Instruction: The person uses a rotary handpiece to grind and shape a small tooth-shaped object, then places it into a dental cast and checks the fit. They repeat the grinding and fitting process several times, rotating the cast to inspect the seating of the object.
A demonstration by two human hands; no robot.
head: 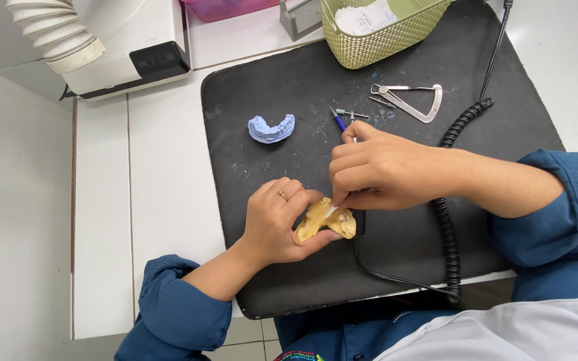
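Yellow dental cast (324, 222) | left hand (277, 220) cupping | right hand (382, 170) pinching above

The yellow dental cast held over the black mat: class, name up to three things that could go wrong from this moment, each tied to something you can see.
1. The yellow dental cast is pinched only by the left hand fingertips above the black mat; it might slip and chip.
2. The right hand works a thin tool against the cast, close to the left fingers; a slip could nick them.
3. The coiled black cable runs under the right forearm and could snag.
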